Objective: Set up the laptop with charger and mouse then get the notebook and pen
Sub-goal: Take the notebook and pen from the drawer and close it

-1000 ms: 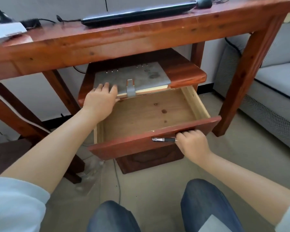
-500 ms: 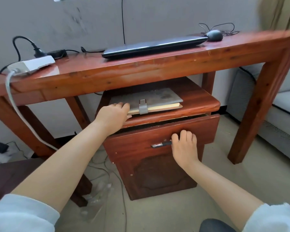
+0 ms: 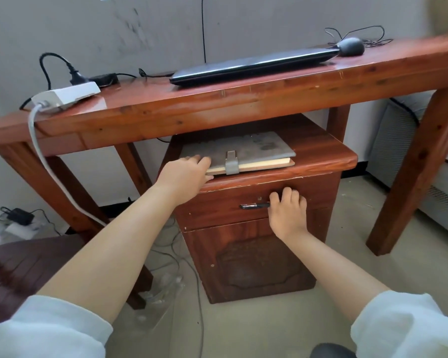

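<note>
Far along, judging by the layout. On the long red-brown wooden table [image 3: 243, 104]: closed dark slim laptop [image 3: 251, 64], round black corded mouse [image 3: 351, 47] touching its right end with wire bundled behind, small black charger brick [image 3: 104, 79] beside the white power strip [image 3: 66, 93], 1 black plug seated in it. Whether charger lead or mouse wire reaches the laptop: cannot tell. Lid not yet raised.

Left to do: fetching notebook and pen.

Grey hardcover notebook with metal clasp [image 3: 243, 152] lying flat on top of the small red-brown wooden cabinet [image 3: 256, 244] under the table. Left hand [image 3: 185, 173] at the notebook's near-left corner, fingers laid over the cover, thumb below its edge, seemingly pinching that corner. Right hand [image 3: 287, 211] pressed against the closed drawer front [image 3: 243, 205], fingers curled at the dark metal handle [image 3: 254, 205]; gripping or merely pushing: cannot tell.

Drawer shut, lower door shut, contents of both hidden. No pen visible anywhere.
</note>
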Available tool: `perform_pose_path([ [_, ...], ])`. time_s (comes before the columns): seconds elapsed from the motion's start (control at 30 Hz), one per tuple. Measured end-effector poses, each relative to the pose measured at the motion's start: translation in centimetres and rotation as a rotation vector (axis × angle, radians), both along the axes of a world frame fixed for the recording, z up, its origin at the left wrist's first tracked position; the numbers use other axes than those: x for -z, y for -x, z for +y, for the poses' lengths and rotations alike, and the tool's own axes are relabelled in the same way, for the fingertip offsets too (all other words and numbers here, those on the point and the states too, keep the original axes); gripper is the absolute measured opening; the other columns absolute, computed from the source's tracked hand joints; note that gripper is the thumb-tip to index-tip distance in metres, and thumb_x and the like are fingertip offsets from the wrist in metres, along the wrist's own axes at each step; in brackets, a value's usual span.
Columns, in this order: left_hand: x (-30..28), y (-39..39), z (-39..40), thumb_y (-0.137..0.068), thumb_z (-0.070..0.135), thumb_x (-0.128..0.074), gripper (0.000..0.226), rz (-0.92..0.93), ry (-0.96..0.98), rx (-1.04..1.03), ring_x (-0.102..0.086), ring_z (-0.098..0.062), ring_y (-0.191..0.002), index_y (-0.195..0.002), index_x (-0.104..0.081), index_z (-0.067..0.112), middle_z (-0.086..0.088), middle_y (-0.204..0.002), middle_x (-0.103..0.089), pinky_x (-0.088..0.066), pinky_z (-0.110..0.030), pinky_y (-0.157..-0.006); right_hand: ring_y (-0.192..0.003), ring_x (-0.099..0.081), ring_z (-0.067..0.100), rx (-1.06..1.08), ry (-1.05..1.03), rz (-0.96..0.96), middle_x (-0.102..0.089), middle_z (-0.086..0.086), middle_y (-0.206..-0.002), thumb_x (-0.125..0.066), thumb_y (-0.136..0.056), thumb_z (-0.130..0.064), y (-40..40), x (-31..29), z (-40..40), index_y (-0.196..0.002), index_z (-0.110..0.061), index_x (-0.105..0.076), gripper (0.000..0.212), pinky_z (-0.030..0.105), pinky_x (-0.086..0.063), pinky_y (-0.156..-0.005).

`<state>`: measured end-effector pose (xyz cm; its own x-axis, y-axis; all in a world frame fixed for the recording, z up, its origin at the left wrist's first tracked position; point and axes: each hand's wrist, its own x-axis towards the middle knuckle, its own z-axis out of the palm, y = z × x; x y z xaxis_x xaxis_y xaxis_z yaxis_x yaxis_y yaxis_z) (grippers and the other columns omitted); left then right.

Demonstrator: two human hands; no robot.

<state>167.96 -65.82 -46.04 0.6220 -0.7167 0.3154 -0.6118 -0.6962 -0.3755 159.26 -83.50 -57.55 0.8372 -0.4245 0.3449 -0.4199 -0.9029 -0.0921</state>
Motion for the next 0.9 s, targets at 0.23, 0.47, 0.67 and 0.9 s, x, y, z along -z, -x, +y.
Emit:
perform_pose_path([
  [0.23, -1.2, -2.6, 2.5, -0.083, 0.034, -0.044, 0.042, -0.260, 0.135, 0.322, -0.057, -0.023, -0.032, -0.064, -0.063, 0.002, -0.008, -0.044, -0.060, -0.043, -0.023, -0.029, -0.103, -0.055, 0.028, -0.158, -0.311, 0.127, -0.057, 0.014, -0.111, -0.036, -0.097, -0.022, 2.0, -1.3, -2.0, -0.113, -0.004, -0.050, 0.028, 0.037, -0.043, -0.082],
  [0.47, -9.3, -2.7, 3.0, -0.100, 0.042, -0.010, 0.075, -0.155, 0.151, 0.374, -0.052, -0.018, -0.025, -0.054, -0.057, 0.006, -0.002, -0.034, -0.054, -0.036, -0.016, -0.027, -0.075, -0.050, 0.020, -0.242, -0.815, 0.331, -0.055, 0.006, -0.084, -0.035, -0.098, -0.020, 3.0, -8.3, -1.3, -0.103, -0.007, -0.048, 0.018, 0.031, -0.042, -0.070],
  [0.67, -17.6, -1.7, 6.8, -0.079, 0.036, -0.041, 0.044, 0.100, 0.202, 0.122, -0.051, -0.026, -0.022, -0.055, -0.057, 0.003, -0.009, -0.032, -0.055, -0.036, -0.016, -0.025, -0.055, -0.043, 0.012, -0.116, -0.948, 0.405, -0.050, -0.001, -0.061, -0.040, -0.096, -0.019, 1.4, -19.4, -0.9, -0.058, -0.018, -0.036, 0.038, 0.019, -0.032, -0.052],
  [0.9, -29.7, -2.3, 11.9, -0.079, 0.036, -0.041, 0.044, 0.106, 0.381, -0.082, -0.052, -0.032, -0.025, -0.058, -0.058, 0.001, -0.014, -0.035, -0.056, -0.040, -0.023, -0.028, -0.042, -0.032, 0.014, -0.082, -1.086, 0.370, -0.041, 0.001, -0.053, -0.041, -0.096, -0.024, -2.8, -32.0, 0.6, -0.071, -0.012, -0.045, 0.028, 0.017, -0.027, -0.034],
])
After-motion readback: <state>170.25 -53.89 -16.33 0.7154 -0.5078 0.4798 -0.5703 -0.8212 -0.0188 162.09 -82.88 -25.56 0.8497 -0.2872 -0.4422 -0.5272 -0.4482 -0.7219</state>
